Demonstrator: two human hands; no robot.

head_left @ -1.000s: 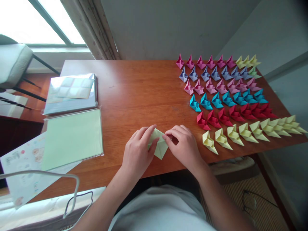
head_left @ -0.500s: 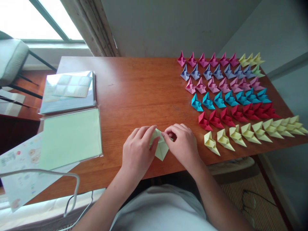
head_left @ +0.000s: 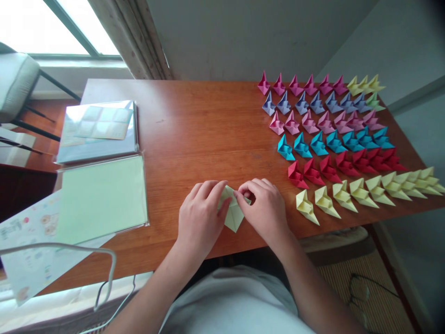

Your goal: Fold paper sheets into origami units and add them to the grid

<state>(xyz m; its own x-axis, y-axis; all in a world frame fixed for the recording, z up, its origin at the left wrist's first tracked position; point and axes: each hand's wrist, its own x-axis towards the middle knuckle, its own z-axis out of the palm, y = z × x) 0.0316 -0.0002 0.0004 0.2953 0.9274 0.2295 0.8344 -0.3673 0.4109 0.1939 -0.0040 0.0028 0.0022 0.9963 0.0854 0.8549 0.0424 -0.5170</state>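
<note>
A pale green piece of folded origami paper lies near the table's front edge, its lower point towards me and crease lines showing on it. My left hand rests over its left side, fingers and thumb closed on the paper. On the other side, my right hand pinches the paper's upper right part between thumb and forefinger. The fingers hide the upper and left parts of the folds. To the right of my right hand stands a row of pale yellow folded paper pieces.
Further rows of folded pieces in red, blue, pink, lilac and magenta fill the table's right side. A pack of light green paper and another pack lie left. A white cable arches at lower left.
The view has shifted very slightly. Both hands keep their hold on the green paper, with no clear change in its folds.
</note>
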